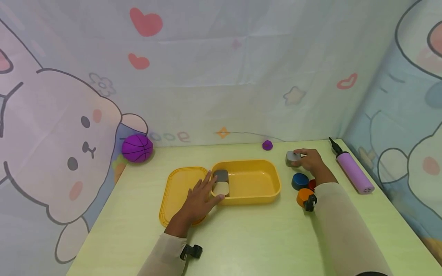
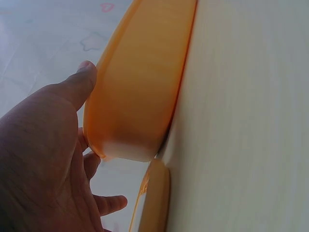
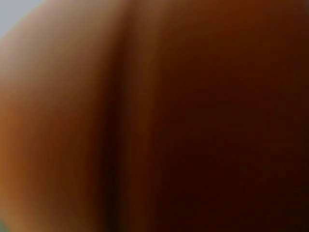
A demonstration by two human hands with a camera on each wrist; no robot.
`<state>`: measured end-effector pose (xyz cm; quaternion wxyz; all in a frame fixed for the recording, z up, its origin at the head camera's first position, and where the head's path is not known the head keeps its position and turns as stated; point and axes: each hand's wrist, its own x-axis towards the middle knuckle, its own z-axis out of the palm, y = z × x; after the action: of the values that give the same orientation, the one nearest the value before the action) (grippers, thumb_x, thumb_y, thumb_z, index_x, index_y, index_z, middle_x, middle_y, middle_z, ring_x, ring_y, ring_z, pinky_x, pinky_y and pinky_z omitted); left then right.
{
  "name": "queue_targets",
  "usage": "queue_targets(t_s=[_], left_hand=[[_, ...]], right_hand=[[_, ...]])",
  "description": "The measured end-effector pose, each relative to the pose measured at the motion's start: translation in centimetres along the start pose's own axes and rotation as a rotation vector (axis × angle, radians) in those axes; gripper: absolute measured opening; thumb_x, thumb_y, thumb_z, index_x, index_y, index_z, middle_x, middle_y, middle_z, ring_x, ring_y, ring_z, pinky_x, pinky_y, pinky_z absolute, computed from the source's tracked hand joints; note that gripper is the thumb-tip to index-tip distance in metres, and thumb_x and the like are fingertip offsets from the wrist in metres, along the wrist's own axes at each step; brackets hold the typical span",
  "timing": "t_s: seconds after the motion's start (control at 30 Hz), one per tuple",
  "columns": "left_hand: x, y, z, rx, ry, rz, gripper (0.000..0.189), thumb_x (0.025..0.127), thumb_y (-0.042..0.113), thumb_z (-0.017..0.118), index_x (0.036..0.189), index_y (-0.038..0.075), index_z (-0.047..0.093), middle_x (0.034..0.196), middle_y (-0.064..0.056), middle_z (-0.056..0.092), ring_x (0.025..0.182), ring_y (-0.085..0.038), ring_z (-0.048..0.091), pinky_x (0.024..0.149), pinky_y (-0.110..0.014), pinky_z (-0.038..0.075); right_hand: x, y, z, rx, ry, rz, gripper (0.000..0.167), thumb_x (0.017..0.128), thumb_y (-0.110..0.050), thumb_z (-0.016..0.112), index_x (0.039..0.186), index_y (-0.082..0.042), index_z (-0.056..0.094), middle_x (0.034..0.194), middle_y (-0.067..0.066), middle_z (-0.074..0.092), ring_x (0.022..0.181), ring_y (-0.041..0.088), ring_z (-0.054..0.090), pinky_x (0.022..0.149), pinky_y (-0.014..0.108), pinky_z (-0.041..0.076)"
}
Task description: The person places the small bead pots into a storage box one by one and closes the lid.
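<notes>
In the head view my left hand [image 1: 200, 199] lies with fingers spread over the left end of a yellow plastic box [image 1: 255, 200]. The left wrist view has its thumb [image 2: 86, 79] against the rim of the box [image 2: 140, 82]. A dark grey block [image 1: 221, 175] and a cream block [image 1: 221, 188] sit inside, at the box's left end. To the right of the box, near the back, my right hand [image 1: 310, 161] pinches a light grey rounded block [image 1: 292, 158] between thumb and fingers. Only a dark, blurred close-up fills the right wrist view.
A yellow lid [image 1: 179, 191] lies left of the box, partly under the left arm. Blue [image 1: 299, 181], red [image 1: 312, 185] and orange [image 1: 304, 196] pieces cluster beneath the right forearm. Around stand a purple ball [image 1: 137, 148], a small purple ring [image 1: 267, 145] and a purple hand pump [image 1: 355, 172].
</notes>
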<state>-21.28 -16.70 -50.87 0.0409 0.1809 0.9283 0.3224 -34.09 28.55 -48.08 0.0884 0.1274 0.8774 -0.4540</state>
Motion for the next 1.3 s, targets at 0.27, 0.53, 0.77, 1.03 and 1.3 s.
queue_targets(t_s=[0.27,0.53,0.77,1.03,1.3], left_hand=[[-0.1,-0.1,0.1,0.000,-0.005,-0.001,0.081,0.109,0.064,0.055,0.176,0.030,0.025,0.186,0.011,0.002,0.171,-0.046,0.012,0.125,-0.088,0.005],[0.1,0.0,0.2,0.020,-0.009,-0.003,0.082,0.109,0.065,0.054,0.176,0.030,0.024,0.186,0.008,0.002,0.170,-0.049,0.013,0.124,-0.088,0.007],[0.0,0.2,0.0,0.027,0.014,0.013,0.081,0.110,0.064,0.055,0.176,0.028,0.025,0.187,0.005,0.004,0.170,-0.050,0.014,0.123,-0.089,0.007],[-0.2,0.4,-0.2,0.015,-0.005,0.002,0.081,0.110,0.063,0.055,0.176,0.029,0.024,0.186,0.008,0.002,0.170,-0.049,0.011,0.125,-0.088,0.005],[-0.2,0.3,-0.2,0.021,-0.002,0.003,0.081,0.110,0.064,0.054,0.177,0.029,0.023,0.187,0.006,0.003,0.170,-0.049,0.012,0.125,-0.088,0.006]], right_hand=[[-0.2,0.4,0.0,-0.005,0.018,-0.014,0.062,0.103,-0.003,0.074,0.161,-0.007,0.054,0.174,0.030,0.033,0.154,0.053,0.039,0.129,0.066,0.035],[-1.0,0.1,-0.9,0.119,-0.009,-0.080,0.062,0.104,-0.007,0.076,0.161,-0.007,0.054,0.177,0.027,0.031,0.157,0.050,0.040,0.129,0.060,0.040],[-2.5,-0.9,-1.2,0.151,-0.021,-0.140,0.061,0.103,-0.013,0.079,0.160,-0.008,0.057,0.176,0.026,0.035,0.157,0.051,0.041,0.129,0.064,0.037],[-3.8,-1.7,-0.6,0.191,-0.022,-0.149,0.063,0.099,-0.020,0.085,0.157,-0.015,0.061,0.171,0.023,0.045,0.155,0.049,0.045,0.130,0.069,0.032],[-5.2,-3.1,-0.3,0.258,-0.054,-0.214,0.061,0.097,-0.021,0.086,0.154,-0.013,0.064,0.165,0.024,0.053,0.154,0.047,0.047,0.132,0.071,0.026]])
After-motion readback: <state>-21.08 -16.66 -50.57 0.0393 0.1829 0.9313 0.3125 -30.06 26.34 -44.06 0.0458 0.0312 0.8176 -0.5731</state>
